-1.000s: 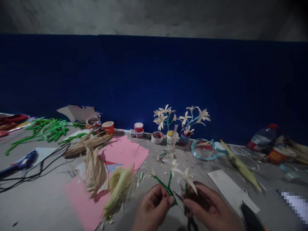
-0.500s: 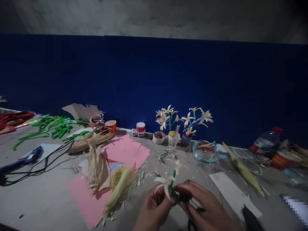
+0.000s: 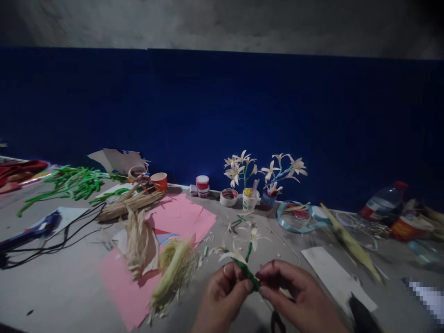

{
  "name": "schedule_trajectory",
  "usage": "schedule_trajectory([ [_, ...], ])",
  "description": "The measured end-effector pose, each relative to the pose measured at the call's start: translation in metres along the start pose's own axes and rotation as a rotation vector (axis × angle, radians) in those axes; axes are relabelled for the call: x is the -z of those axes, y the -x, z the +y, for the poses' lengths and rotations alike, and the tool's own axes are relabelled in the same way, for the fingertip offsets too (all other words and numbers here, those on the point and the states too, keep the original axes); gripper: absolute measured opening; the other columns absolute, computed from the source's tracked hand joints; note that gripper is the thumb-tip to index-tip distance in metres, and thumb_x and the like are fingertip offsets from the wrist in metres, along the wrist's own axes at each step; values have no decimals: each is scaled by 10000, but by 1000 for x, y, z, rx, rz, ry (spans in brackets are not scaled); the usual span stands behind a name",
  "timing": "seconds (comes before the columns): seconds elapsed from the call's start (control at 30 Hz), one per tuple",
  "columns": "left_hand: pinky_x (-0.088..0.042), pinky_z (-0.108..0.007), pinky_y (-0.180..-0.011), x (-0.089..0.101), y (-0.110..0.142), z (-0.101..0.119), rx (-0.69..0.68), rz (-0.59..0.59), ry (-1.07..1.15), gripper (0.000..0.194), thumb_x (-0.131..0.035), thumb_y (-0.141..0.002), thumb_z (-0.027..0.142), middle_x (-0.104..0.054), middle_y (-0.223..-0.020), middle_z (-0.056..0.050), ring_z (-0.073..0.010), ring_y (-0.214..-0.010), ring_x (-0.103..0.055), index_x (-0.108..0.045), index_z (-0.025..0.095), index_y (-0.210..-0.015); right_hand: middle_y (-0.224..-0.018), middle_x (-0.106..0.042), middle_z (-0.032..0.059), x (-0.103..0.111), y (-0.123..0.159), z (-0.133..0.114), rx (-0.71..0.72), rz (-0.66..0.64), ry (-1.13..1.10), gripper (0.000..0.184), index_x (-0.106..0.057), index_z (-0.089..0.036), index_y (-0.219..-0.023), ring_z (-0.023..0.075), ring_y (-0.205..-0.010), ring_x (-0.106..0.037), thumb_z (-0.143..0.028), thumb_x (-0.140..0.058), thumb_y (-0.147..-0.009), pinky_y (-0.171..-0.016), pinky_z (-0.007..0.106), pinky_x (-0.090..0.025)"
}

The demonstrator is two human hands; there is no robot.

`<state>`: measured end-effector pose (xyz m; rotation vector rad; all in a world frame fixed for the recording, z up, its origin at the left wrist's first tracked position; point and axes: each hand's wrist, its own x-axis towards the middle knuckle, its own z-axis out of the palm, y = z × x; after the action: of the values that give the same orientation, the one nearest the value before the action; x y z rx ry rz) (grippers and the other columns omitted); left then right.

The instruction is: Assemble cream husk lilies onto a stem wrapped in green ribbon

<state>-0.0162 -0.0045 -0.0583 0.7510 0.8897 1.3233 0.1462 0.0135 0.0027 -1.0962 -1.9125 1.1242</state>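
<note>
Low in the middle of the view, both my hands pinch a green-wrapped flower stem (image 3: 247,269) with pale husk blossoms (image 3: 233,254) at its tips. My left hand (image 3: 222,300) grips the stem from the left, fingers curled. My right hand (image 3: 298,298) pinches the same stem from the right. Black scissor handles (image 3: 277,321) show under my right hand; whether that hand holds them is hidden. A corn cob in its husk (image 3: 173,268) lies just left of my hands on pink paper (image 3: 166,240).
Two cups with finished husk flowers (image 3: 249,173) stand at the back by the blue wall. Paint pots (image 3: 202,186), a tape roll (image 3: 229,197), blue ribbon (image 3: 298,217), a water bottle (image 3: 381,201), green stems (image 3: 69,182), a blue glue gun (image 3: 27,233) and white paper (image 3: 333,277) crowd the grey table.
The flower stem has been turned in my hands, so the blossoms now lean left and lower. My right hand has moved onto the stem beside my left.
</note>
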Motion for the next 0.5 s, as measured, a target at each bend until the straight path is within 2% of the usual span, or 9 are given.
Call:
schedule_trajectory([
  [0.2,-317,-191,-501,-5,2,6,-61,3,-15,406,-808,-580,460,-458,-542,58,-81,-519,-385,-516,178,-590,-761,-667,15,-3,-4,2,-56,19,-177,70,-646,-195,-786,170,-730,-631,-248,-682,-759,-668,238,-494],
  [0.27,-301,-190,-485,-7,5,10,-60,3,-34,394,-800,-595,459,-458,-553,59,-70,-502,-349,-529,173,-604,-747,-664,13,-4,-4,4,-77,40,-239,82,-640,-191,-762,162,-705,-626,-244,-700,-743,-636,229,-493],
  [0.4,-163,-197,-405,-5,9,12,-2,26,-72,403,-777,-620,481,-349,-498,104,-44,-426,-178,-510,181,-636,-779,-698,33,-6,0,5,-88,61,-293,134,-669,-201,-834,183,-722,-661,-233,-723,-716,-646,245,-526],
  [0.5,-150,-200,-410,-2,7,8,-1,48,-91,431,-777,-598,512,-357,-503,101,-46,-434,-197,-502,183,-641,-792,-728,49,-6,8,4,-83,129,-243,208,-705,-219,-887,212,-720,-691,-222,-738,-682,-673,274,-557],
])
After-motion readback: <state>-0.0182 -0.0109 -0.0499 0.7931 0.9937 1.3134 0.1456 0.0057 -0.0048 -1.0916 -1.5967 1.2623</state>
